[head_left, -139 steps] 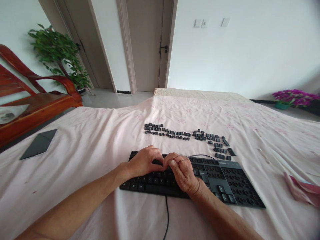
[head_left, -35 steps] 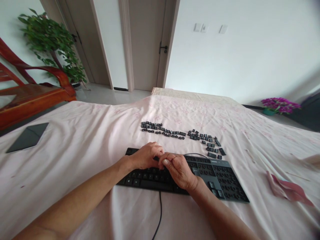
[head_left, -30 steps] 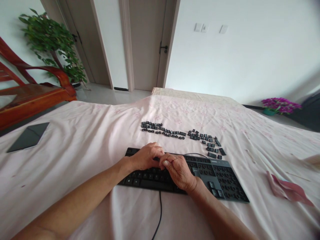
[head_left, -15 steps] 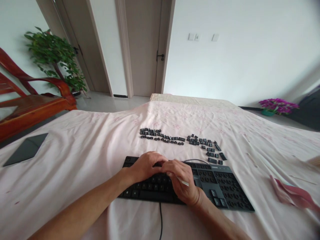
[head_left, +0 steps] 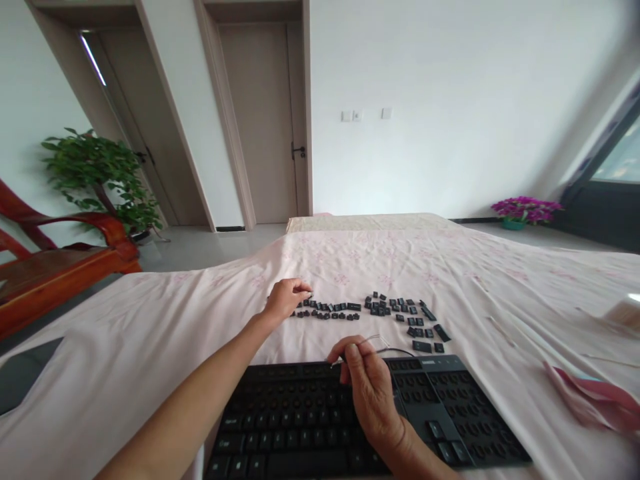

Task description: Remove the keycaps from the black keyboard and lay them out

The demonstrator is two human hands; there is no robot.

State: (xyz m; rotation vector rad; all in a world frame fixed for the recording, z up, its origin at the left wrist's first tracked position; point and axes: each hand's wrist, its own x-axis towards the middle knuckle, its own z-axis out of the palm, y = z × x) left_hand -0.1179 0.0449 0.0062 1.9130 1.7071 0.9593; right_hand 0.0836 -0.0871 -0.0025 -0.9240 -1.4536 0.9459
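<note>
A black keyboard (head_left: 300,460) lies on the cloth in front of me, with bare switch sockets at its right end and along its upper rows. Beyond it, my left hand (head_left: 286,299) is closed in a pinch at the left end of the loose keycaps (head_left: 345,307), with a small dark keycap (head_left: 311,295) showing at the fingertips. Over the keyboard's upper middle, my right hand (head_left: 371,383) is closed on a thin wire tool (head_left: 381,338). Its fine wire ends stick out on both sides of the fingers.
More loose keycaps (head_left: 419,332) lie behind the keyboard's right part. A pink cloth strip (head_left: 590,397) and thin sticks (head_left: 500,333) are at the right. A dark flat tablet (head_left: 27,373) lies at the left, near a wooden chair (head_left: 105,243).
My left hand has left the keyboard and reached forward to the loose keycaps. The right hand has lifted slightly, its wire tool now visible. The view has tilted up.
</note>
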